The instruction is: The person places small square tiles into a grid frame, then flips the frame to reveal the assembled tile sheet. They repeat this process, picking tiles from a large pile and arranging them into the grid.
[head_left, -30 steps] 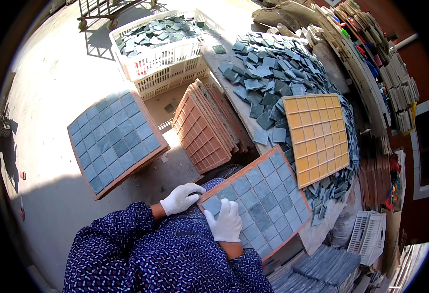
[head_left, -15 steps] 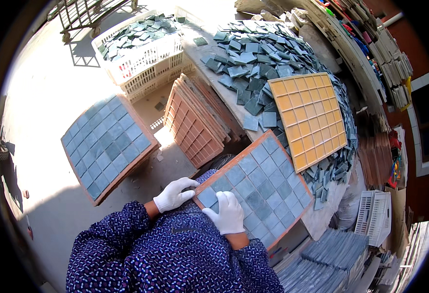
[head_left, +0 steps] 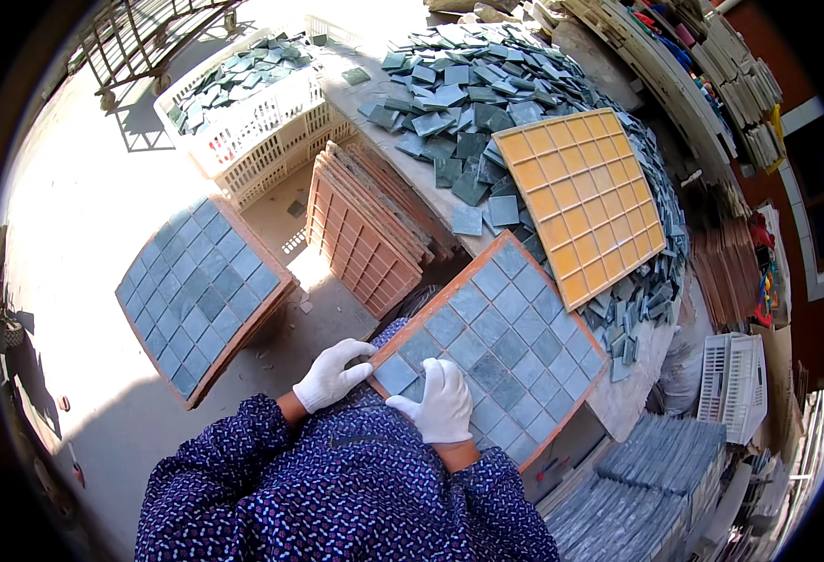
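A red-brown framed tray filled with rows of blue-grey square tiles lies slanted in front of me. My left hand, in a white glove, is closed at the tray's near left edge, fingertips on the rim. My right hand, gloved too, rests over the near tiles with its fingers bent together and the thumb apart. Between thumb and fingertips lies a darker square tile, partly covered by the hand. Beside it, at the corner, a paler tile sits slightly askew.
Left stands a stack of filled trays. Empty red-brown grid trays lean upright ahead. A yellow grid tray rests on a heap of loose tiles. White crates stand far left; stacked tiles lie at right.
The view has shifted slightly, and the tray appears a little turned. My right fingers are more bent over the near tiles. My left hand keeps its place at the edge.
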{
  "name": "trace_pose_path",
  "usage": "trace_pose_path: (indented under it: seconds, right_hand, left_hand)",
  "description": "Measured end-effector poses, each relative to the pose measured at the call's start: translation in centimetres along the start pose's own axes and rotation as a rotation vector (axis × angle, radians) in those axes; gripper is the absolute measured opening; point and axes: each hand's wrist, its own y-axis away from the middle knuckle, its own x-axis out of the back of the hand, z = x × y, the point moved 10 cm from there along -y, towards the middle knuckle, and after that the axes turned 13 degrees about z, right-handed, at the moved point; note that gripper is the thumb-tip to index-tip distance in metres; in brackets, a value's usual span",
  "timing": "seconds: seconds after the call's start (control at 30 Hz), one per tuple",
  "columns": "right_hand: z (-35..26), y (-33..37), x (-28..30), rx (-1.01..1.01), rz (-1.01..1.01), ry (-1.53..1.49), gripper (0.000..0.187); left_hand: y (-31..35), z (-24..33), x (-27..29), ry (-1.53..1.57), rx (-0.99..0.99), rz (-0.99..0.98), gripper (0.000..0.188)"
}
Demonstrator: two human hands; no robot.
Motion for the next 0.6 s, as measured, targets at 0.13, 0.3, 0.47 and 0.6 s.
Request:
trace_pose_path:
  seconds: [0.13, 0.3, 0.47, 0.6]
  right_hand:
    - [0.0, 0.6, -0.6, 0.011, -0.122, 0.095, 0.072]
    - [-0.6, 0.6, -0.6, 0.095, -0.177, 0.166, 0.068]
    - [-0.3, 0.8, 1.2, 0.16, -0.003, -0.041, 0.064]
    - [-1.4, 0.1, 0.3, 0.146, -0.032, 0.024, 0.064]
  left_hand:
    - [-0.2, 0.5, -0.1, -0.032, 0.006, -0.002, 0.033]
    - [-0.1, 1.2, 0.0, -0.095, -0.03, -0.001, 0.033]
    - [0.0, 1.0, -0.1, -0.098, -0.011, -0.003, 0.035]
    - [-0.4, 1.2, -0.3, -0.141, -0.019, -0.016, 0.036]
